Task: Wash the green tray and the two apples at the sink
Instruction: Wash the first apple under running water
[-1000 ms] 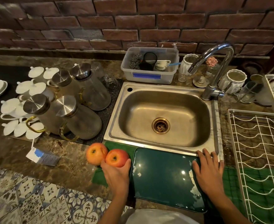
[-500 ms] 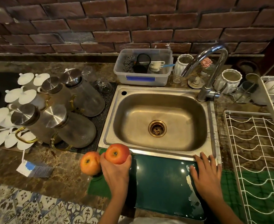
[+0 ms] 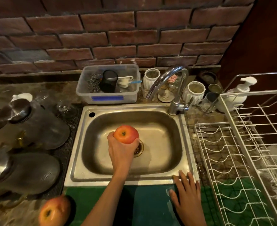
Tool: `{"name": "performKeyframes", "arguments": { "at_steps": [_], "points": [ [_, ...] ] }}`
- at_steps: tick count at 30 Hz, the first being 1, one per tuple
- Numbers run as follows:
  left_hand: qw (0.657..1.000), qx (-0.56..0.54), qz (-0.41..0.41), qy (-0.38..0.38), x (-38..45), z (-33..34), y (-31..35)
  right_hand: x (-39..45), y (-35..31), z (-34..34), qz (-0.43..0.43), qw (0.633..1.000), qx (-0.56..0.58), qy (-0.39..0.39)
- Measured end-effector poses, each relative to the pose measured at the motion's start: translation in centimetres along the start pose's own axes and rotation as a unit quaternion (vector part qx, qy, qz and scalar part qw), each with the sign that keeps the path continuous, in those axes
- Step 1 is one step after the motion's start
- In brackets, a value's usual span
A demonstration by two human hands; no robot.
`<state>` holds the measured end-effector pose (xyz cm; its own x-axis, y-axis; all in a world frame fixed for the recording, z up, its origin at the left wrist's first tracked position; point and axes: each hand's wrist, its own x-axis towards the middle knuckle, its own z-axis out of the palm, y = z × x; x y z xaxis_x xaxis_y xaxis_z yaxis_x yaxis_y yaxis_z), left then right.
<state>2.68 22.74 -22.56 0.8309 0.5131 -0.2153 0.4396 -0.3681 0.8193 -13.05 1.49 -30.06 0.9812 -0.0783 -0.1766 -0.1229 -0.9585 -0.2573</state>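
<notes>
The left hand (image 3: 121,149), fingers wrapped round one apple (image 3: 126,134), has carried it from the counter to above the sink (image 3: 180,137) drain; the second apple (image 3: 53,211) stays at seven o'clock; the right hand (image 3: 186,197) still lies flat, fingers spread, on the green tray (image 3: 149,204) at six o'clock.

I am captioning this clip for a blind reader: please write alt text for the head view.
A person's left hand holds a red-orange apple over the stainless steel sink, above its drain. The right hand rests flat on the dark green tray at the sink's front edge. A second apple sits on the counter at lower left.
</notes>
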Motion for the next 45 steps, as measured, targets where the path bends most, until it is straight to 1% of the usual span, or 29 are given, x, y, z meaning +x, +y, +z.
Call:
{"name": "performKeyframes", "arguments": {
  "at_steps": [2, 4, 5, 6, 7, 9, 10, 11, 13, 15, 18, 20, 22, 24, 27, 28, 29, 32, 35, 40, 45],
  "points": [
    [1.000, 0.000, 0.011, -0.014, 0.9, 1.2, 0.9, 0.0, -0.3, -0.4, 0.012, 1.000, 0.012, -0.007],
    [0.999, 0.003, 0.022, -0.024, 1.7, 2.1, 1.5, 0.0, -0.5, -1.0, 0.007, 1.000, 0.022, -0.008],
    [0.999, 0.006, 0.026, -0.028, 2.1, 2.6, 1.6, 0.1, -0.5, -1.2, 0.002, 0.999, 0.040, -0.001],
    [0.999, 0.012, 0.029, -0.032, 2.5, 2.9, 1.8, 0.3, -0.7, -1.5, 0.015, 0.996, 0.083, 0.012],
    [0.999, 0.018, 0.030, -0.036, 2.8, 3.2, 1.8, 0.8, -1.1, -2.0, 0.053, 0.985, 0.159, 0.038],
    [0.998, 0.028, 0.032, -0.041, 3.2, 3.6, 1.9, 3.3, -1.9, -3.9, 0.129, 0.932, 0.330, 0.070],
    [0.998, 0.032, 0.032, -0.044, 3.4, 3.7, 1.9, 5.1, -2.3, -5.1, 0.143, 0.909, 0.383, 0.088],
    [0.998, 0.037, 0.030, -0.049, 3.5, 3.8, 1.9, 7.2, -2.8, -6.6, 0.143, 0.897, 0.406, 0.102],
    [0.997, 0.040, 0.030, -0.056, 3.6, 4.0, 1.9, 12.1, -3.8, -9.4, 0.137, 0.886, 0.421, 0.140],
    [0.997, 0.045, 0.030, -0.058, 3.7, 3.9, 1.9, 17.2, -4.4, -11.6, 0.162, 0.867, 0.437, 0.177],
    [0.997, 0.051, 0.030, -0.058, 3.7, 3.8, 1.7, 23.5, -4.4, -13.2, 0.197, 0.846, 0.457, 0.194],
    [0.996, 0.056, 0.029, -0.055, 3.7, 3.7, 1.8, 26.7, -4.1, -13.6, 0.240, 0.830, 0.464, 0.196],
    [0.996, 0.057, 0.029, -0.056, 3.6, 3.7, 1.9, 29.0, -3.6, -13.8, 0.298, 0.812, 0.462, 0.195],
    [0.997, 0.051, 0.026, -0.058, 3.5, 3.6, 2.0, 30.2, -2.9, -13.6, 0.346, 0.793, 0.452, 0.215],
    [0.996, 0.050, 0.029, -0.062, 3.2, 3.6, 2.0, 30.5, -2.2, -13.4, 0.367, 0.774, 0.451, 0.250],
    [0.996, 0.051, 0.031, -0.064, 3.1, 3.6, 2.1, 30.6, -1.9, -13.3, 0.363, 0.774, 0.454, 0.250],
    [0.996, 0.051, 0.033, -0.066, 2.9, 3.6, 2.1, 30.8, -1.8, -13.3, 0.357, 0.782, 0.450, 0.241],
    [0.996, 0.050, 0.035, -0.069, 2.7, 3.7, 2.2, 31.4, -1.6, -13.7, 0.340, 0.822, 0.412, 0.196],
    [0.995, 0.054, 0.035, -0.072, 2.5, 3.9, 2.4, 31.8, -1.7, -13.9, 0.340, 0.844, 0.378, 0.171],
    [0.995, 0.060, 0.035, -0.074, 2.5, 3.9, 2.6, 32.2, -1.2, -13.9, 0.344, 0.855, 0.348, 0.172],
    [0.994, 0.065, 0.037, -0.079, 2.3, 3.9, 2.7, 32.4, -0.7, -13.9, 0.349, 0.857, 0.339, 0.172]
  ]
}}
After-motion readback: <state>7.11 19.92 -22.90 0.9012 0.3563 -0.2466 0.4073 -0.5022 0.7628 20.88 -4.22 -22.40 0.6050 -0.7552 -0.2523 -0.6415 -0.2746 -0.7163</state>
